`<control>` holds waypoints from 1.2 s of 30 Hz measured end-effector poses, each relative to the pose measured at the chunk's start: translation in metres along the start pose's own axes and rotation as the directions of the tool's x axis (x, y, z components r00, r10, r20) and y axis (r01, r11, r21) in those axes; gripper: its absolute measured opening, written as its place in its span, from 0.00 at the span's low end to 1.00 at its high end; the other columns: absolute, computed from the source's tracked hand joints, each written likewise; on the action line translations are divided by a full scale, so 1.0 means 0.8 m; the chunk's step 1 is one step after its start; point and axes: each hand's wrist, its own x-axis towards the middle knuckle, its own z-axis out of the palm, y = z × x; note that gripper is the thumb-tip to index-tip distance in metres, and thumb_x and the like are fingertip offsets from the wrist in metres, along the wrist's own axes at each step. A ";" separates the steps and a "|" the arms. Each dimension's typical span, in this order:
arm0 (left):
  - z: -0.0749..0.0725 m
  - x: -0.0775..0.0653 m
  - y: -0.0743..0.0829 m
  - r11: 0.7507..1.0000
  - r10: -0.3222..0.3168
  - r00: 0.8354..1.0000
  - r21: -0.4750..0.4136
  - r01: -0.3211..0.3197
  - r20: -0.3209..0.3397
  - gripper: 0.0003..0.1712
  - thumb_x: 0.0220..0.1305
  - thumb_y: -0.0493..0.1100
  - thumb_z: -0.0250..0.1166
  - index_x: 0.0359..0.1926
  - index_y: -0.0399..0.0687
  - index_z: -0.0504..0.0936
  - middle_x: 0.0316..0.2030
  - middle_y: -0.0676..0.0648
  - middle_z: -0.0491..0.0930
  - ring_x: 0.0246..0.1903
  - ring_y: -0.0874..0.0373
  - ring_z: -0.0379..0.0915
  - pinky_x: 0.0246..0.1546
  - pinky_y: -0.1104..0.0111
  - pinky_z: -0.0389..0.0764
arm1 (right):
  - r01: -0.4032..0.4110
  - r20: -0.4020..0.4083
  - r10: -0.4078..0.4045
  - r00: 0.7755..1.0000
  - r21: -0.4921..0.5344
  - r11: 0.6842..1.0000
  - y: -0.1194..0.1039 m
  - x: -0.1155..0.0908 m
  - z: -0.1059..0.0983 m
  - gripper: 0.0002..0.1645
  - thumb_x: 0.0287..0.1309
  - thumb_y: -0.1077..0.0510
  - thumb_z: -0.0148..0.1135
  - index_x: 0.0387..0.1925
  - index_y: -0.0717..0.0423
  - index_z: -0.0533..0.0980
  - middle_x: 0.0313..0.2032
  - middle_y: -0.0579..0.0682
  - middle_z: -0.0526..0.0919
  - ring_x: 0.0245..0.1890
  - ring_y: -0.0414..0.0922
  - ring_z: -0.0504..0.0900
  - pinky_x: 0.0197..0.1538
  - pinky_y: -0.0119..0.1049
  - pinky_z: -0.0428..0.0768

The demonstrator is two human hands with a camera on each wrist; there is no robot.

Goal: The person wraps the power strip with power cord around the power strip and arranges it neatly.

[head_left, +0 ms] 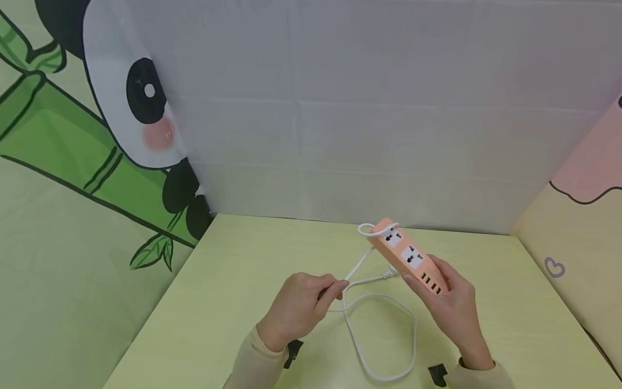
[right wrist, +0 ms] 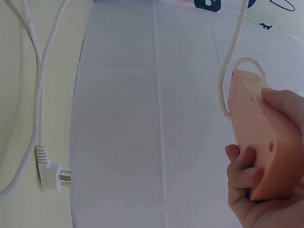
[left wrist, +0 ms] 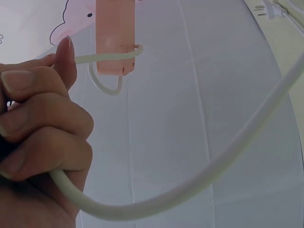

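Observation:
My right hand (head_left: 454,305) grips the lower end of an orange power strip (head_left: 399,249), thumb on one side and fingers on the other. The strip is tilted above the table, its white sockets and USB ports facing up. A white cord (head_left: 359,263) loops round the strip's far end and runs to my left hand (head_left: 301,302). Thumb and forefinger pinch the cord there, and in the left wrist view the other fingers curl over it (left wrist: 142,209). In the right wrist view the three-pin plug (right wrist: 54,176) shows near the table's far edge.
The rest of the cord lies in a loose loop (head_left: 413,329) on the pale yellow table (head_left: 233,281). Black tape pieces (head_left: 438,374) stick to the table near both wrists. A grey-white backdrop (head_left: 340,135) rises behind, with printed panels on either side.

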 end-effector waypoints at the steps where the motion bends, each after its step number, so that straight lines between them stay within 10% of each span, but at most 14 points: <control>1: 0.000 0.000 0.000 1.000 -0.001 1.000 0.000 0.001 -0.002 0.17 0.74 0.47 0.62 0.25 0.54 0.84 0.13 0.63 0.69 0.16 0.77 0.53 0.22 0.85 0.60 | 0.004 -0.002 -0.004 1.000 -0.006 1.000 0.000 0.000 0.001 0.33 0.55 0.57 0.77 0.61 0.58 0.77 0.42 0.50 0.83 0.28 0.38 0.75 0.26 0.30 0.77; 15: -0.004 -0.002 0.004 0.999 -0.015 1.000 -0.030 0.014 -0.021 0.20 0.73 0.48 0.62 0.20 0.56 0.79 0.13 0.63 0.71 0.14 0.81 0.50 0.19 0.86 0.57 | 0.056 -0.004 -0.056 0.998 -0.054 0.997 -0.001 -0.001 0.002 0.34 0.52 0.57 0.79 0.60 0.59 0.77 0.41 0.56 0.86 0.25 0.37 0.74 0.26 0.29 0.76; 36: -0.012 -0.001 0.007 0.968 0.130 0.968 -0.182 -0.171 -0.214 0.08 0.68 0.41 0.68 0.29 0.52 0.84 0.15 0.59 0.68 0.18 0.77 0.55 0.20 0.87 0.59 | 0.100 0.052 -0.094 0.994 -0.116 0.988 0.007 0.002 0.000 0.34 0.51 0.56 0.79 0.59 0.61 0.78 0.42 0.58 0.86 0.26 0.36 0.74 0.24 0.30 0.75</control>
